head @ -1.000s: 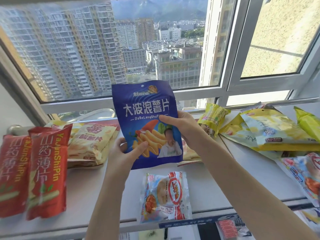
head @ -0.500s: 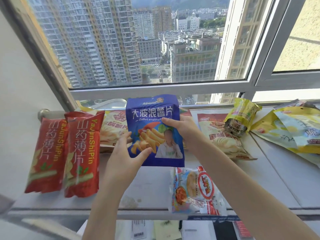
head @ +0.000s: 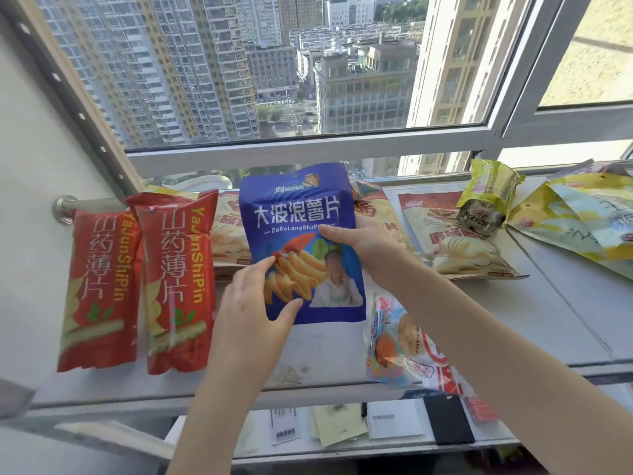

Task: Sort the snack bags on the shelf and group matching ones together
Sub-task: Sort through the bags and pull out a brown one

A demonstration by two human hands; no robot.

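While both hands hold it upright, the blue bag [head: 301, 241] stands over the middle of the shelf [head: 513, 320], in front of the window frame [head: 308, 152]. The left hand [head: 253, 303] pinches its lower left edge, thumb on the front. The right hand [head: 363, 241] grips its right edge higher up, also with the thumb on the front. I cannot tell whether the bottom edge of the bag touches the shelf.

To the left, two red bags [head: 99, 286] [head: 178, 282] lie side by side and touch each other; their lower ends come near the front edge of the shelf. Behind the blue bag lie beige chip bags [head: 229, 241] [head: 459, 245], partly hidden. A white and red bag [head: 404, 347] lies to the lower right of the blue bag, partly under the right forearm, and it reaches the front edge.

Between the red bags and this white and red bag there is a bare strip of shelf, just below the blue bag. More bare surface shows at the right. A small yellow-green bag [head: 486, 200] and several yellow bags [head: 582, 228] fill the far right corner.
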